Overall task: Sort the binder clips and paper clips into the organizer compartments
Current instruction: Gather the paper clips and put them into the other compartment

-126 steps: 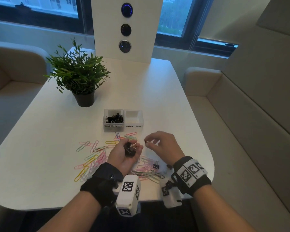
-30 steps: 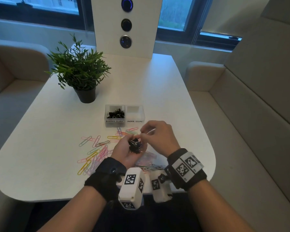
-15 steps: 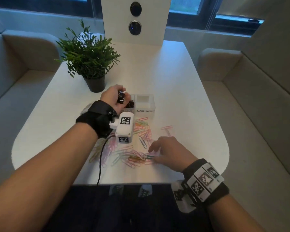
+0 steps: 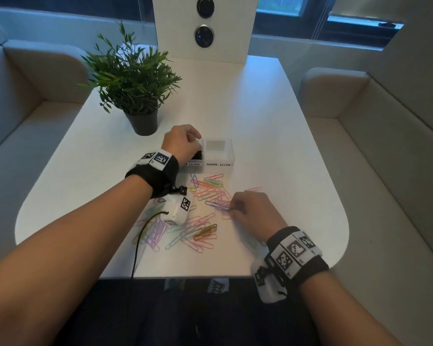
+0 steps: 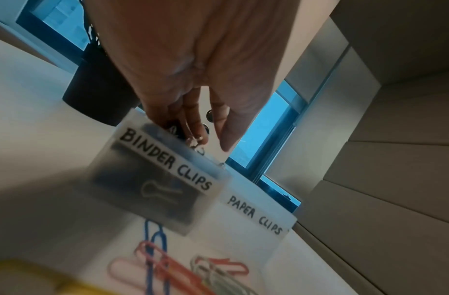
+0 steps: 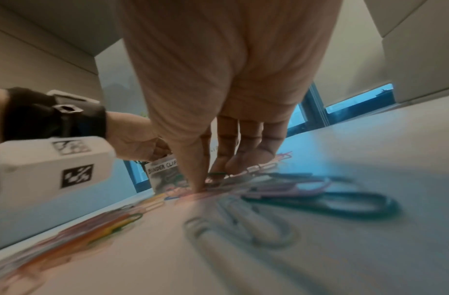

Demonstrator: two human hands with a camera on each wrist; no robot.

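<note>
A clear two-compartment organizer (image 4: 231, 156) stands mid-table. Its left compartment, labelled BINDER CLIPS (image 5: 152, 191), holds black binder clips; the right one, labelled PAPER CLIPS (image 4: 216, 146), looks empty. My left hand (image 4: 196, 148) hangs palm down over the binder compartment. Its fingers (image 5: 190, 123) bunch on black binder clips (image 5: 174, 127), and the thumb stands a little apart. Coloured paper clips (image 4: 198, 231) lie scattered in front of the organizer. My right hand (image 4: 231, 208) is down on this pile, with thumb (image 6: 196, 179) and fingertips closing on a green paper clip (image 6: 218, 174).
A potted plant (image 4: 133, 83) stands just behind and left of the organizer. A white panel with round buttons (image 4: 204, 28) rises at the table's far end. A black cable (image 4: 138, 245) trails from my left wrist over the front edge. Cushioned benches flank the table.
My left hand carried the binder clips from the front of the table to the organizer and has turned palm down over it. My right hand dropped onto the paper clips and edged forward.
</note>
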